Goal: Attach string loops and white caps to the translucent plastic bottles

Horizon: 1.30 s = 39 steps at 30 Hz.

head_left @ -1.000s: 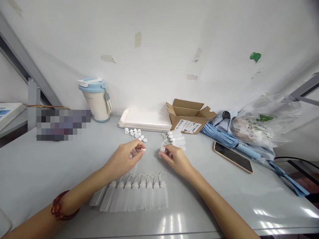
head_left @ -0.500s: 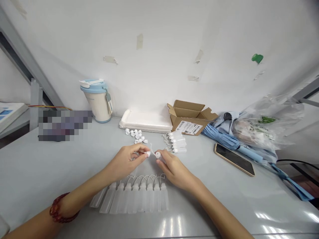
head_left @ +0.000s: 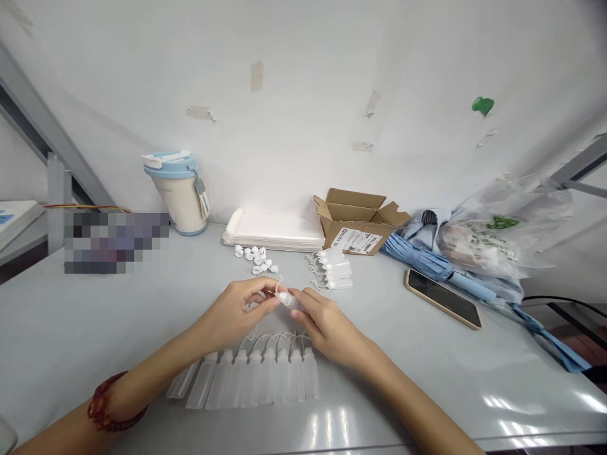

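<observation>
My right hand is closed around a small translucent plastic bottle, tilted with its top toward the left. At that top is a white cap, pinched by the fingertips of my left hand. A thin pale strap loops up from the bottle's neck. Nearer to me lies a row of several translucent bottles with curled straps and open-looking necks. Beyond my hands sits a loose group of white caps. Several capped bottles lie stacked side by side right of the caps.
Along the wall stand a cream tumbler with a blue lid, a stack of white trays and an open cardboard box. A phone, a folded blue umbrella and a clear plastic bag lie at the right.
My two hands have come together. The white cap, earlier apart from the bottle, now meets its top, and the bottle has turned to point left.
</observation>
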Tool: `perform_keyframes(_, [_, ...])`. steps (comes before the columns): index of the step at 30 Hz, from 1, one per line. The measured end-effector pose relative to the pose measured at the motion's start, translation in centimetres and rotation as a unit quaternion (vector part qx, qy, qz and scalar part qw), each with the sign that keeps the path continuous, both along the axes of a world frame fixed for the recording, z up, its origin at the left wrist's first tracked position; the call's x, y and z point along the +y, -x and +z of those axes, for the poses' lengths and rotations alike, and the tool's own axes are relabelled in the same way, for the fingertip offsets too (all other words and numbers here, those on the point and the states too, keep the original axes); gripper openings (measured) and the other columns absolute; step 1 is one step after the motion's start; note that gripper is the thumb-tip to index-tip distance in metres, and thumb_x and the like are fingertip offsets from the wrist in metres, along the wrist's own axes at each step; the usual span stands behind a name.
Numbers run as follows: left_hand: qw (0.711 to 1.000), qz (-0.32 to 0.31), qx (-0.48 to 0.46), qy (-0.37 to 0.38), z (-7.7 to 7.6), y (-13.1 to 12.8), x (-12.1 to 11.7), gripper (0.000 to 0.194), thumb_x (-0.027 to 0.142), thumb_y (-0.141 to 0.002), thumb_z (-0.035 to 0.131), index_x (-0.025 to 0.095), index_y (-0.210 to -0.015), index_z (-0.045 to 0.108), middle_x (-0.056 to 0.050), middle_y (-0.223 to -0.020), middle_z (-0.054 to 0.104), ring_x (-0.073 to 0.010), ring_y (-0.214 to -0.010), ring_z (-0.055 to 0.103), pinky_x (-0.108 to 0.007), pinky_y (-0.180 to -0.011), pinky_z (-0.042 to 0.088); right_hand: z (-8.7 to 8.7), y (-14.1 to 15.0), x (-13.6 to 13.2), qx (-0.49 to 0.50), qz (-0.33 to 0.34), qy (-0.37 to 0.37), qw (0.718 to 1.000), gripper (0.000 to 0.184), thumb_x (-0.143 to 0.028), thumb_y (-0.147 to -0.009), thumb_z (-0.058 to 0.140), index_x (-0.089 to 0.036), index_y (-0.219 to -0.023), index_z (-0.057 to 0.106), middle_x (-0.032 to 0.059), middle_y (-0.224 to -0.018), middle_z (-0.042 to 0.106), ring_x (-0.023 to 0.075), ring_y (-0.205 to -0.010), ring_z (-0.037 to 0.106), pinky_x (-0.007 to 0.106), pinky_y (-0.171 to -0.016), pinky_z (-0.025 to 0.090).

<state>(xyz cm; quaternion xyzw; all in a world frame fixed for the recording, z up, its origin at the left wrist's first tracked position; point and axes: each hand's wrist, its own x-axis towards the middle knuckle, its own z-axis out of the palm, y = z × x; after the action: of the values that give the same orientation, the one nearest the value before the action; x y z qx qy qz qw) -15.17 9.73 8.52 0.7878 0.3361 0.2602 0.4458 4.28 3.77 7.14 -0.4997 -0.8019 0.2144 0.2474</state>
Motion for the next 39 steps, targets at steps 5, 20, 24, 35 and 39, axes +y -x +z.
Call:
perform_keyframes(5, [1.000,0.026,-0.003,0.010,0.2,0.0,0.1,0.019,0.035,-0.085,0.050,0.020,-0.091,0.062,-0.001,-0.087,0.064,-0.0167,-0.080,0.058,-0.027,-0.072,0.047,-0.5,-0.2,0.1,0.039,-0.029,-0.072,0.996,0.028,-0.019,-0.092,0.045,-0.017,-0.120,0.048,0.0088,-0.096,0.057,0.0162,-0.075,0.055,0.030,-0.067,0.047])
perform_keyframes(20, [0.998,0.029,-0.034,0.035,-0.4,-0.1,-0.1,0.025,0.040,-0.085,0.051,0.020,-0.092,0.064,-0.003,-0.091,0.065,-0.0193,-0.085,0.059,-0.032,-0.077,0.052,0.3,0.2,-0.1,0.220,-0.102,0.087,0.966,0.024,-0.034,-0.090,0.047,-0.015,-0.097,0.059,0.0000,-0.065,0.060,0.0095,-0.048,0.050,0.022,-0.048,0.039])
perform_keyframes(24, [0.998,0.032,-0.042,0.024,-0.2,-0.1,-0.2,0.021,0.037,-0.084,0.054,0.020,-0.090,0.063,-0.004,-0.091,0.066,-0.0194,-0.087,0.061,-0.031,-0.079,0.051,0.4,0.4,0.0,0.319,-0.110,0.175,0.925,0.030,-0.042,-0.090,0.045,-0.016,-0.086,0.057,0.0003,-0.067,0.062,0.0067,-0.040,0.046,0.021,-0.043,0.035])
perform_keyframes(35, [0.987,-0.016,-0.041,0.157,0.5,-0.1,0.1,0.033,0.042,-0.086,0.049,0.016,-0.074,0.065,-0.001,-0.067,0.063,-0.0140,-0.060,0.058,-0.026,-0.061,0.049,0.9,0.5,0.1,0.407,-0.106,0.189,0.887,0.034,-0.049,-0.082,0.054,-0.015,-0.085,0.058,-0.0014,-0.063,0.058,0.0062,-0.040,0.045,0.023,-0.044,0.038])
perform_keyframes(39, [0.991,-0.032,-0.012,0.127,0.4,0.0,-0.1,0.036,0.042,-0.088,0.045,0.017,-0.071,0.064,-0.001,-0.068,0.064,-0.0137,-0.059,0.057,-0.024,-0.057,0.048,1.0,0.6,0.0,0.408,-0.110,0.193,0.886,0.034,-0.047,-0.081,0.056,-0.014,-0.086,0.059,-0.0011,-0.064,0.059,0.0063,-0.040,0.045,0.023,-0.044,0.037])
